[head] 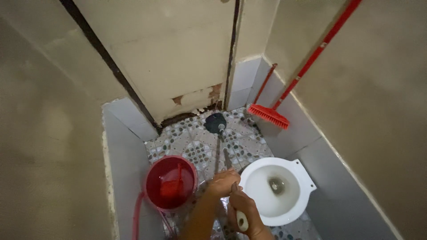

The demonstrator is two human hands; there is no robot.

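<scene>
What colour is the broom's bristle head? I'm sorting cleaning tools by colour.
Red, in the head view: the broom head leans against the right wall.

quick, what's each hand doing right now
Left hand: closed around the long handle of the dark scrubbing tool.
Right hand: closed on the handle's white end.

Open patterned tile floor (195, 142) lies toward twelve o'clock; round red plastic bucket (171, 182) blocks nine, white ceramic toilet bowl (278, 189) three.

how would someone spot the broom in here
Start at the white toilet and look past it along the grey-tiled right wall. The broom leans there, head down by the corner. Unlike the red bucket opposite, it has bristles and a long handle.
</scene>
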